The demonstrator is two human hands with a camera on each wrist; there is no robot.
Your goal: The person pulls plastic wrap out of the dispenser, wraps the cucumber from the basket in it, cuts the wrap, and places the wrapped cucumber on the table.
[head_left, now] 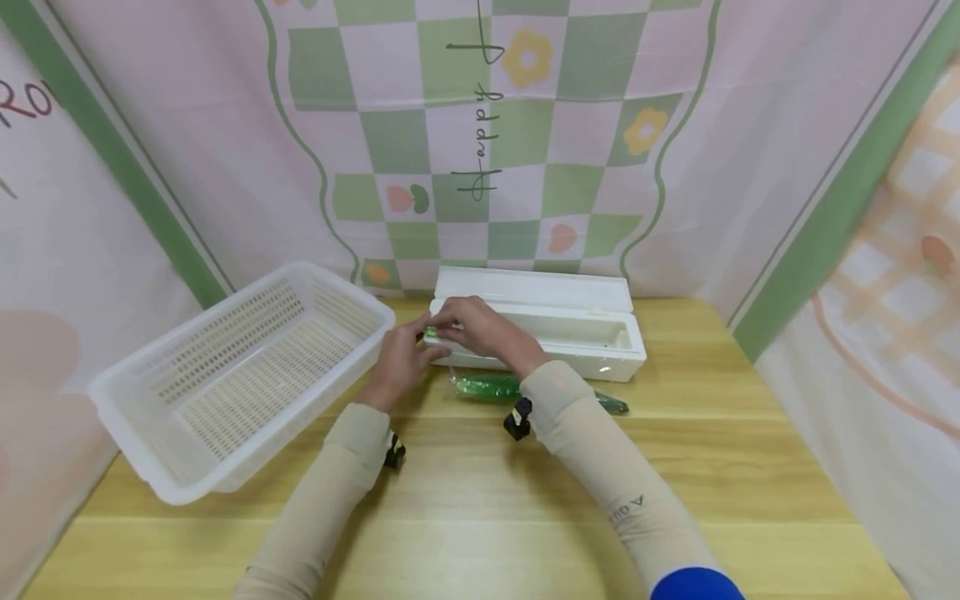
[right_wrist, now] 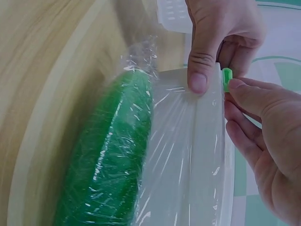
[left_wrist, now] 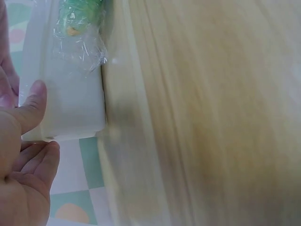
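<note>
A long white cling film box [head_left: 600, 365] stands at the back of the table with its lid [head_left: 534, 287] raised. My left hand [head_left: 396, 365] grips its left end, thumb on the front and fingers curled round the end. Between thumb and finger, my right hand [right_wrist: 277, 127] pinches a small green slider [right_wrist: 227, 79] at that end of the box's edge. Clear film [right_wrist: 174, 141] stretches down the box's front. It runs to a green cucumber [right_wrist: 110, 155] that lies wrapped in film before the box. The right forearm hides the cucumber's middle in the head view.
A white plastic basket [head_left: 225, 479] with slotted walls stands on the left of the wooden table [head_left: 465, 517]. Close behind the box hangs a checked cloth [head_left: 517, 167]. Cloth panels also stand at both sides.
</note>
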